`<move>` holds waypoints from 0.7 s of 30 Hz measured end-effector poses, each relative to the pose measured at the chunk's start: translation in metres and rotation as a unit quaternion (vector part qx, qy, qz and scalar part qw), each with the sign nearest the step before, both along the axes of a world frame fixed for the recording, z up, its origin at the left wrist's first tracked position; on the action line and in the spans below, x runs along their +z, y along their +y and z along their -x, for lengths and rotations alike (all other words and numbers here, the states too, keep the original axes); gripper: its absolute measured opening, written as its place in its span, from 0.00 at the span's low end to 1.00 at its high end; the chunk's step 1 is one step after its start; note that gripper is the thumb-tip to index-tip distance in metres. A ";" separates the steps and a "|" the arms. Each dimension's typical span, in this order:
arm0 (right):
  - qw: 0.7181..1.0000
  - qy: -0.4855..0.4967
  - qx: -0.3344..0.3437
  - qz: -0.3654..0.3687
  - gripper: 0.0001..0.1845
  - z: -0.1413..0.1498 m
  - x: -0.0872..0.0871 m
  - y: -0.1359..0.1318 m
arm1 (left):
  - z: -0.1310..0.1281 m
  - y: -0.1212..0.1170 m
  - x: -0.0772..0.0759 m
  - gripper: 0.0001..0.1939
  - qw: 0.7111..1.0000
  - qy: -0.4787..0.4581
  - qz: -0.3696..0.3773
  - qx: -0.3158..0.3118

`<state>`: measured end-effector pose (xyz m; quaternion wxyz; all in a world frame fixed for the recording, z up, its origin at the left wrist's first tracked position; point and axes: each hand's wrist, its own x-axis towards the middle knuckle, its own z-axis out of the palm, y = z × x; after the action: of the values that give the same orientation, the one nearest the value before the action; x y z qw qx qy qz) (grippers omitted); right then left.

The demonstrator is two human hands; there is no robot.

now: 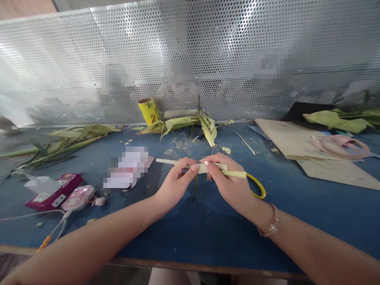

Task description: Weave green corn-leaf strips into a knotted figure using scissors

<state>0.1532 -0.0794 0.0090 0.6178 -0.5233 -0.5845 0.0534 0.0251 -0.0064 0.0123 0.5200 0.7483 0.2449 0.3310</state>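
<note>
Over the blue tabletop, my left hand (174, 183) and my right hand (233, 185) come close together, both closed in a pinch. Between their fingertips is a pale, flat corn husk strip (202, 169), held roughly level. One narrow end pokes out left of my left hand, and a yellowish strip end (237, 173) lies across my right hand. A thin green shred (196, 188) hangs below the fingers. From behind my right hand shows a yellow loop (261, 190), like a scissors handle; the rest of it is hidden, and I cannot tell whether it is held.
Corn husks (181, 124) and a yellow cardboard tube (149, 111) stand before the perforated metal partition (213, 47). More leaves (68, 138), a blurred-out phone (151, 161) and a purple power strip (53, 200) are left. Brown cardboard (282, 138) with a pink coil (341, 147) lies right.
</note>
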 end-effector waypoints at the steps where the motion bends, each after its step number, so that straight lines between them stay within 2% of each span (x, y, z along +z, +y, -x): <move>1: 1.000 0.028 -0.005 0.010 0.06 0.000 -0.001 0.001 | 0.000 -0.003 0.000 0.09 1.000 0.004 0.022 0.003; 5: 0.992 0.119 0.009 0.039 0.08 -0.003 -0.005 0.006 | -0.002 -0.010 -0.001 0.06 0.992 -0.007 0.126 -0.024; 10: 0.987 0.149 0.015 0.058 0.07 -0.003 -0.003 0.009 | -0.001 -0.008 -0.003 0.06 0.972 -0.065 0.206 -0.090; 13: 0.989 0.126 0.023 0.077 0.06 -0.001 -0.002 0.008 | 0.000 -0.006 -0.002 0.08 0.966 -0.110 0.204 -0.114; 15: 0.989 0.106 0.045 0.089 0.06 0.001 -0.001 0.006 | 0.000 -0.006 -0.001 0.10 0.970 -0.122 0.173 -0.117; 19: 0.986 0.102 0.090 0.093 0.05 0.003 0.000 0.002 | 0.000 -0.004 0.001 0.13 0.980 -0.120 0.126 -0.100; 21: 0.988 0.100 0.097 0.073 0.10 0.003 -0.001 0.001 | 0.000 -0.002 0.001 0.13 0.983 -0.117 0.118 -0.079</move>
<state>0.1501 -0.0782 0.0081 0.6251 -0.5002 -0.5622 0.2074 0.0250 -0.0082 0.0129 0.6542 0.6550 0.1598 0.3428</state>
